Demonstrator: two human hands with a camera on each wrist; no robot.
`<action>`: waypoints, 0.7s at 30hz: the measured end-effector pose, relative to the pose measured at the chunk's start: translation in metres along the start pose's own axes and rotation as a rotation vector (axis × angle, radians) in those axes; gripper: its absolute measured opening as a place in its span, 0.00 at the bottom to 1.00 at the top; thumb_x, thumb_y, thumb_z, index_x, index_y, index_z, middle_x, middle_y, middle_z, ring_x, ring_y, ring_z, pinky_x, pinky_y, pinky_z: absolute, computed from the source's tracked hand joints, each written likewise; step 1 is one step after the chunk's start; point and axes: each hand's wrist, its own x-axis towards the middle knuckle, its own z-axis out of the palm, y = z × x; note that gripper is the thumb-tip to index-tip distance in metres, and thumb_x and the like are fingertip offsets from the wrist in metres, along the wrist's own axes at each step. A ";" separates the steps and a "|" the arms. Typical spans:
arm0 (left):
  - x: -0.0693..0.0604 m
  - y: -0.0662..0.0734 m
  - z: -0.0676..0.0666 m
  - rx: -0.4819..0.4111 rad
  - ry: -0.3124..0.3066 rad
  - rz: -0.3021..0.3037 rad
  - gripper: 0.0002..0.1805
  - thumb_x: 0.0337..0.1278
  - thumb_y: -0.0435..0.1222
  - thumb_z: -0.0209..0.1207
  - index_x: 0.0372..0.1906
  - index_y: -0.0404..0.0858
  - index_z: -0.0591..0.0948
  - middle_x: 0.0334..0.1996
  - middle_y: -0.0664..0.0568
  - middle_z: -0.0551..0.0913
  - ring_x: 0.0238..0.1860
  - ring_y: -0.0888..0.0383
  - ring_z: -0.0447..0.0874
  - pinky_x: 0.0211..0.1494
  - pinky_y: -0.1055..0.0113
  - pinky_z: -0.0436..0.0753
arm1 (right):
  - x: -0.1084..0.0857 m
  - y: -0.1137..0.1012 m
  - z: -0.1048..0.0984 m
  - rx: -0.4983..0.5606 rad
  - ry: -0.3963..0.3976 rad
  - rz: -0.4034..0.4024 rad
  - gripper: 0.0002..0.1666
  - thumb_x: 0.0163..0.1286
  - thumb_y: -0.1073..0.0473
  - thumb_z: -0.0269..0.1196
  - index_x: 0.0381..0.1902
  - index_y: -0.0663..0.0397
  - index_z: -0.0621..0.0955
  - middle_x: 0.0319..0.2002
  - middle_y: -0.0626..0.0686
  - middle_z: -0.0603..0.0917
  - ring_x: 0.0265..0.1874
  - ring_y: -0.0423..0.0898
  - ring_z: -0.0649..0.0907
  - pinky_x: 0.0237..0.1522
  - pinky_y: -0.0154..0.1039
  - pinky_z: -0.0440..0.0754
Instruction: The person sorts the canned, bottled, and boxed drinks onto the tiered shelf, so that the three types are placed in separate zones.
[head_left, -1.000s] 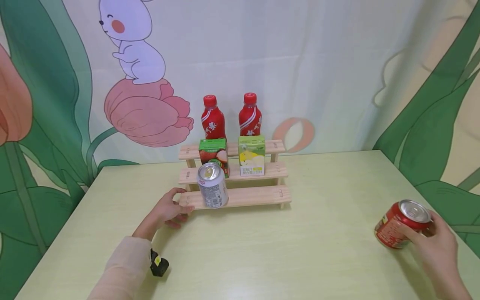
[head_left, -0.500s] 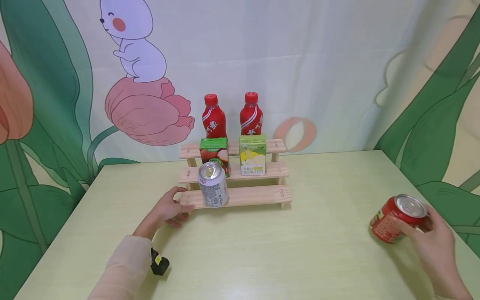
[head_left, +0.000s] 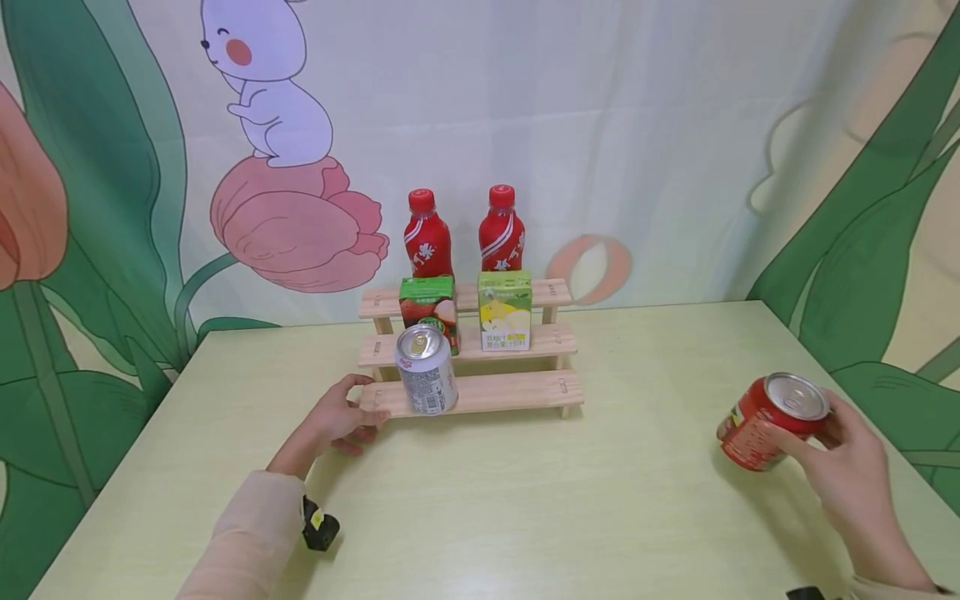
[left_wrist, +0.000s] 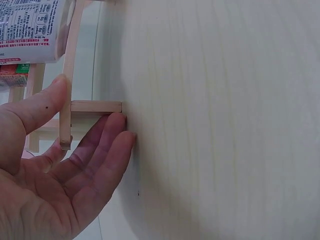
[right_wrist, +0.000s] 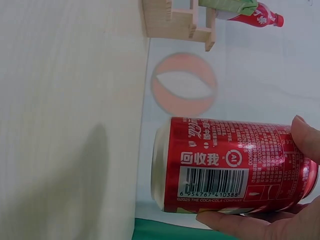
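Observation:
A red Coca-Cola can (head_left: 757, 429) is gripped near its top by my right hand (head_left: 847, 467), held above the table at the right; the right wrist view shows its barcode side (right_wrist: 215, 182). My left hand (head_left: 341, 417) holds the left end of the lowest step of a three-step wooden rack (head_left: 517, 392), thumb on top and fingers beneath, as the left wrist view shows. On that step stands a white-and-silver can (head_left: 427, 375), at the left. A green lychee juice box (head_left: 427, 287) and a yellow-green juice box (head_left: 505, 312) sit on the middle step.
Two red bottles (head_left: 427, 242) stand on the top step, side by side. Behind the pale table (head_left: 562, 517) hangs a printed curtain (head_left: 675, 167) with a rabbit and flowers. A black wrist device (head_left: 320, 527) hangs below the left sleeve.
My right hand has carried the red Coca-Cola can leftward and a little farther from me. The left hand stays on the rack, and the drinks on it have not moved.

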 end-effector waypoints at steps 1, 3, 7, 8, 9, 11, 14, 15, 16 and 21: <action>0.000 0.000 0.000 0.000 0.000 0.000 0.34 0.52 0.38 0.63 0.62 0.43 0.59 0.38 0.40 0.76 0.30 0.50 0.79 0.28 0.57 0.80 | -0.001 -0.003 0.000 0.002 0.000 -0.007 0.44 0.57 0.51 0.66 0.68 0.53 0.59 0.56 0.54 0.71 0.43 0.32 0.70 0.35 0.24 0.68; 0.000 0.000 0.000 0.002 0.000 -0.001 0.34 0.52 0.38 0.63 0.62 0.43 0.59 0.38 0.40 0.76 0.30 0.50 0.79 0.28 0.57 0.80 | -0.002 -0.008 0.001 0.024 0.006 -0.040 0.43 0.57 0.53 0.66 0.67 0.54 0.60 0.53 0.48 0.73 0.42 0.30 0.70 0.35 0.23 0.68; 0.001 0.000 0.000 0.004 -0.003 -0.001 0.34 0.52 0.39 0.63 0.62 0.43 0.58 0.38 0.40 0.76 0.30 0.50 0.79 0.29 0.57 0.80 | -0.003 -0.016 0.003 0.075 0.010 -0.102 0.41 0.56 0.57 0.67 0.65 0.56 0.63 0.47 0.37 0.73 0.41 0.28 0.71 0.35 0.20 0.69; 0.001 0.000 0.000 0.004 -0.005 -0.001 0.34 0.52 0.39 0.63 0.62 0.43 0.58 0.38 0.40 0.76 0.30 0.50 0.79 0.29 0.57 0.80 | -0.003 -0.019 0.003 0.085 0.008 -0.118 0.41 0.56 0.58 0.67 0.65 0.56 0.63 0.46 0.36 0.74 0.40 0.28 0.71 0.34 0.20 0.69; 0.001 0.000 0.000 0.004 -0.006 -0.001 0.34 0.52 0.39 0.63 0.62 0.43 0.59 0.38 0.41 0.76 0.30 0.50 0.79 0.29 0.57 0.80 | -0.003 -0.021 0.004 0.087 0.005 -0.134 0.40 0.56 0.59 0.67 0.65 0.56 0.64 0.44 0.34 0.73 0.40 0.27 0.71 0.34 0.20 0.70; 0.001 -0.001 -0.001 0.001 -0.009 0.001 0.34 0.52 0.39 0.63 0.61 0.43 0.59 0.37 0.41 0.77 0.30 0.50 0.79 0.29 0.57 0.80 | -0.004 -0.025 0.006 0.094 -0.001 -0.165 0.39 0.56 0.60 0.68 0.63 0.57 0.65 0.42 0.31 0.73 0.39 0.27 0.72 0.33 0.21 0.71; 0.002 -0.002 -0.001 0.000 -0.010 0.000 0.34 0.52 0.39 0.63 0.61 0.43 0.59 0.37 0.41 0.77 0.30 0.50 0.79 0.28 0.57 0.80 | -0.004 -0.032 0.009 0.097 -0.018 -0.195 0.37 0.55 0.59 0.68 0.62 0.57 0.67 0.41 0.30 0.73 0.39 0.27 0.72 0.33 0.22 0.72; 0.003 -0.002 -0.001 -0.001 -0.009 0.000 0.34 0.51 0.39 0.63 0.61 0.44 0.59 0.37 0.41 0.77 0.30 0.50 0.78 0.29 0.57 0.80 | -0.004 -0.035 0.011 0.099 -0.023 -0.204 0.37 0.55 0.60 0.68 0.61 0.57 0.67 0.41 0.31 0.73 0.39 0.27 0.73 0.33 0.22 0.72; 0.003 -0.002 -0.001 -0.001 -0.009 0.000 0.34 0.51 0.39 0.63 0.61 0.44 0.59 0.37 0.41 0.77 0.30 0.50 0.78 0.29 0.57 0.80 | -0.004 -0.038 0.013 0.104 -0.028 -0.210 0.36 0.55 0.60 0.68 0.61 0.57 0.67 0.41 0.31 0.73 0.39 0.28 0.73 0.33 0.22 0.72; 0.004 -0.003 -0.001 -0.003 -0.003 -0.004 0.34 0.51 0.39 0.63 0.61 0.45 0.59 0.37 0.41 0.77 0.30 0.50 0.78 0.28 0.58 0.80 | -0.004 -0.052 0.020 0.106 -0.063 -0.237 0.38 0.56 0.60 0.68 0.62 0.60 0.66 0.43 0.34 0.74 0.40 0.29 0.73 0.35 0.23 0.72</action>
